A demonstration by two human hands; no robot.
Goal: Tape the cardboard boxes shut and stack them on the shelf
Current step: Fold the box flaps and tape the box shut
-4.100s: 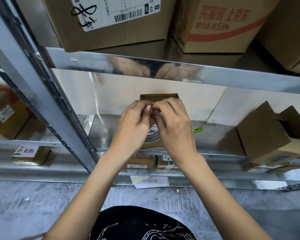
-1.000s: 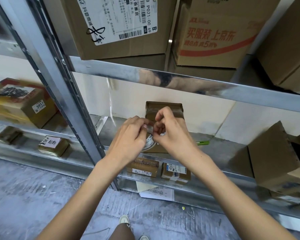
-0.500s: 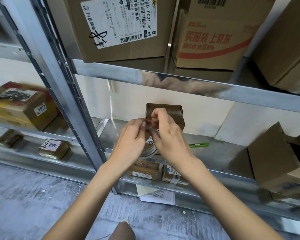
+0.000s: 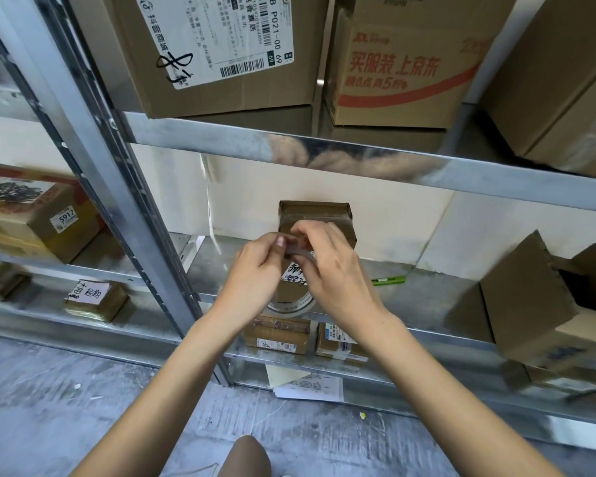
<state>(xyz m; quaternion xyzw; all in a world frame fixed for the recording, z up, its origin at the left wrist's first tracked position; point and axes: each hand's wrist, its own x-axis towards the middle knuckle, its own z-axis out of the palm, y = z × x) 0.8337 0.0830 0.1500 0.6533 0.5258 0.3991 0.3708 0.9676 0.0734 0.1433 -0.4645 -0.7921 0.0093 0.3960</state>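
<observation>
Brown cartons on silver shelving
Small brown box [image 4: 315, 218]; carton [image 4: 398, 63] printed in red; green pen [image 4: 389, 280]; white label [image 4: 214, 36] with black barcodes; grey floor [image 4: 66, 401]

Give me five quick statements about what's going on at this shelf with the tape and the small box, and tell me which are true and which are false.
1. Both hands, left hand and right hand, are at the tape roll in front of the small box. True.
2. The small box stands on the floor. False: it stands on the metal shelf.
3. A green pen lies on the shelf right of the hands. True.
4. The upper shelf holds only small parcels. False: it holds large cardboard boxes.
5. The box at the far right is taped shut. False: its flaps are open.
</observation>
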